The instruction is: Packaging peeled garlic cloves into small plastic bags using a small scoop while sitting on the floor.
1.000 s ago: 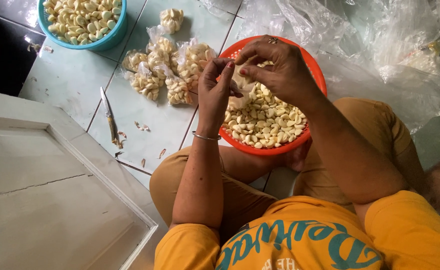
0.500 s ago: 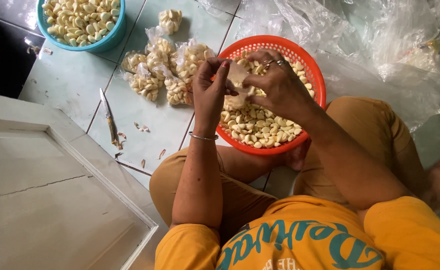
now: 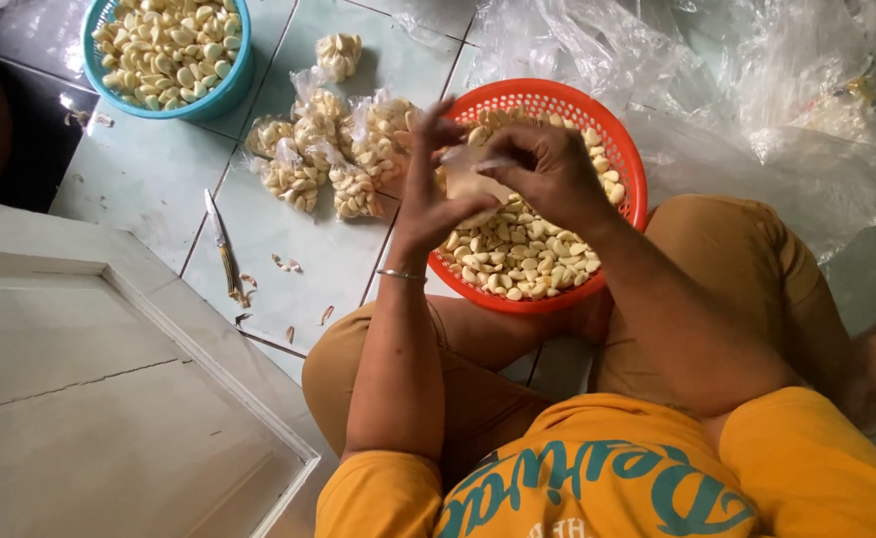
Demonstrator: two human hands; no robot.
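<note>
A small clear plastic bag (image 3: 473, 179), partly filled with peeled garlic cloves, sits between both hands just above the red basket (image 3: 625, 164). The left hand (image 3: 436, 194) cups the bag from the side and below, fingers spread upward, clamped loosely on it. The right hand (image 3: 548, 169) pinches the bag's top, fingertips together on the plastic. Half a second ago the two hands were closer over the basket's middle with the bag bunched between them; now the bag's mouth is drawn up and the right hand's fingers have closed on it, while the left hand has opened its fingers wider around the body of the bag. A second ago the hands were higher on the basket's far rim, so the bag has come toward the person. By the look of it, the filling of this bag is over and its neck is being gathered.

The basket below holds a heap of peeled cloves (image 3: 518, 259) and rests on the tiled floor (image 3: 149, 169) between the person's knees. To its left lie several filled small bags (image 3: 323, 154) in a cluster, unmoved. A knife (image 3: 221, 244) lies on the floor nearer the person, with scraps of skin beside it. A blue bowl (image 3: 221, 85) of cloves stands farther left, and crumpled clear plastic sheeting (image 3: 757, 100) spreads to the right.
</note>
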